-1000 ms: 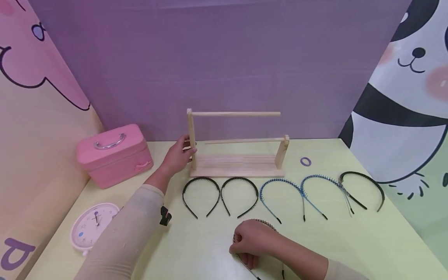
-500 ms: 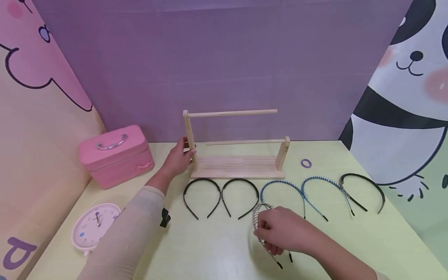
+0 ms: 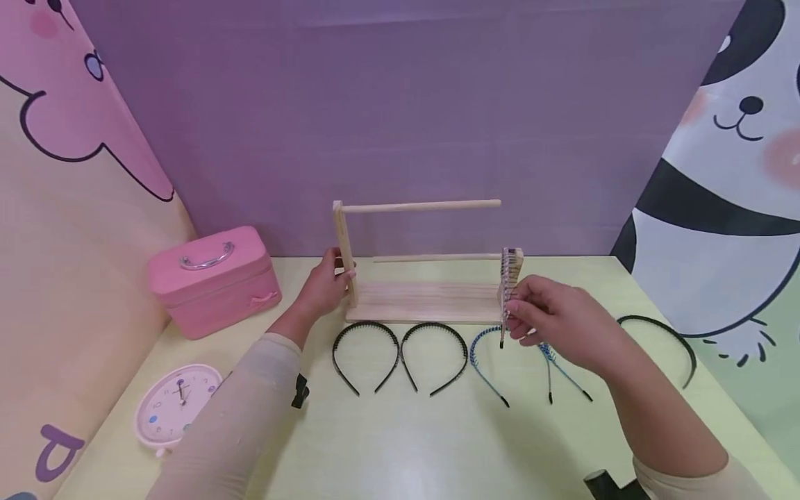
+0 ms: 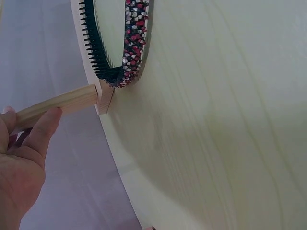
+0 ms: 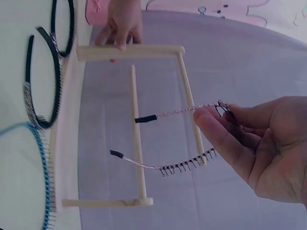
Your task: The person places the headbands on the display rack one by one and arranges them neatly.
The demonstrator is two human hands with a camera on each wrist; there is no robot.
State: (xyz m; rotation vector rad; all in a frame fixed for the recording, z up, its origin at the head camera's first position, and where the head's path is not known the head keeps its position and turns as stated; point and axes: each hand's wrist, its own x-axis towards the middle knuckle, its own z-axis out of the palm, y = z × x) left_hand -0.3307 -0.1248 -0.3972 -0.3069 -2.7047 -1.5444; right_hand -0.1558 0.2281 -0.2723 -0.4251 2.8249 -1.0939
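Note:
My left hand grips the left upright of a light wooden two-bar rack, its fingers round the post in the left wrist view. In my right hand a thin toothed headband is pinched between thumb and fingers. Edge-on in the head view, it stands in front of the rack's shorter right post. The right wrist view shows its black tips pointing toward the lower bar; whether they straddle it, I cannot tell. Two black headbands lie before the rack. Blue headbands beside them are partly hidden by my right hand.
Another black headband lies at the table's right. A pink case stands back left, with a pink round clock in front of it. A purple curtain hangs behind the table.
My right hand has lifted the thin headband from the table's front and carried it forward to the rack's right end, turning it edge-on. The left hand keeps its grip on the post.

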